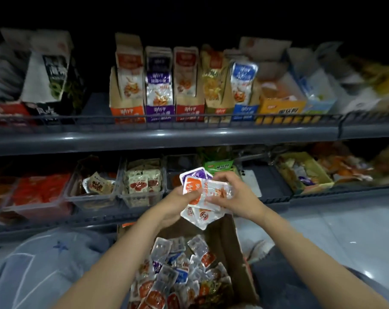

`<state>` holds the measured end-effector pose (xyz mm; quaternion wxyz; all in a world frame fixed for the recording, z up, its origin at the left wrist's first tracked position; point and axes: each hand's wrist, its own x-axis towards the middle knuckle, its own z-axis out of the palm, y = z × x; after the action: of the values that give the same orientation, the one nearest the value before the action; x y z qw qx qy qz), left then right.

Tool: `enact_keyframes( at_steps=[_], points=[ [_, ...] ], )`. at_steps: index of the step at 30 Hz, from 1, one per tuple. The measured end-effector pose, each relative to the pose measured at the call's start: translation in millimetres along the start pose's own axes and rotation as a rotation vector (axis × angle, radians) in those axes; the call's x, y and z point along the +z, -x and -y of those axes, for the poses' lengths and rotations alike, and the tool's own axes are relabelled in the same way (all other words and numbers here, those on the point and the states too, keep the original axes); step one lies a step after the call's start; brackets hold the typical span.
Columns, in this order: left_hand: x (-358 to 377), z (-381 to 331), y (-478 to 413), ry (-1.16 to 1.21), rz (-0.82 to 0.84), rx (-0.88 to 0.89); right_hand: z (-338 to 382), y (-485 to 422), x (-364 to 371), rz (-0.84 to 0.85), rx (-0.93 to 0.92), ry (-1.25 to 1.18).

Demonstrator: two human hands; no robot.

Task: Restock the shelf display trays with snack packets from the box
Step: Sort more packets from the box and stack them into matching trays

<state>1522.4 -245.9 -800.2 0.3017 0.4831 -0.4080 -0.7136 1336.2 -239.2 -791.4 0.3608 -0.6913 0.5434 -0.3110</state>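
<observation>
While both your hands hold a fanned stack of snack packets (208,194) above the open cardboard box (230,241), square the stack first. Your left hand (178,199) curls beneath it, thumb on top; your right hand (235,195) pinches its other edge. A seemingly near-empty clear tray (178,162) waits just behind. Sorting colours before loading seems wise.

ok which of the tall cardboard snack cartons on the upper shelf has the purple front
The purple-fronted cardboard carton is second from the left of that row, between the orange-fronted carton and the red-fronted carton.
</observation>
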Motion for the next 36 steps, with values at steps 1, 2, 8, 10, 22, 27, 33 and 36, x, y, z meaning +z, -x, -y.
enact_keyframes(
  at_steps=[1,2,8,10,22,27,33,36],
  points=[
    [4.3,-11.3,2.7,0.047,0.03,-0.009,6.6,-0.9,-4.8,-0.021,-0.025,0.014],
    [7.2,-21.3,5.0,0.07,0.039,-0.009,12.9,-2.4,-9.0,-0.046,-0.04,0.026],
    [9.5,-67.7,18.4,0.274,-0.02,0.081,50.4,-15.1,-8.0,-0.228,0.016,-0.235],
    [5.3,-78.0,24.7,0.339,0.003,0.128,66.0,-17.1,4.7,-0.34,0.035,-0.344],
    [-41.4,-105.5,59.9,-0.024,-0.189,0.303,140.0,-53.4,22.3,-0.168,0.118,-0.477],
    [-55.8,-125.0,71.5,-0.007,-0.167,0.346,156.9,-72.5,22.4,-0.069,-0.101,-0.423],
    [-65.5,-137.4,81.9,-0.03,-0.021,0.396,182.7,-98.9,38.5,-0.28,0.013,-0.641],
    [-80.4,-142.5,85.3,-0.037,-0.02,0.404,194.3,-110.4,37.1,-0.329,0.142,-0.871]
  ],
)
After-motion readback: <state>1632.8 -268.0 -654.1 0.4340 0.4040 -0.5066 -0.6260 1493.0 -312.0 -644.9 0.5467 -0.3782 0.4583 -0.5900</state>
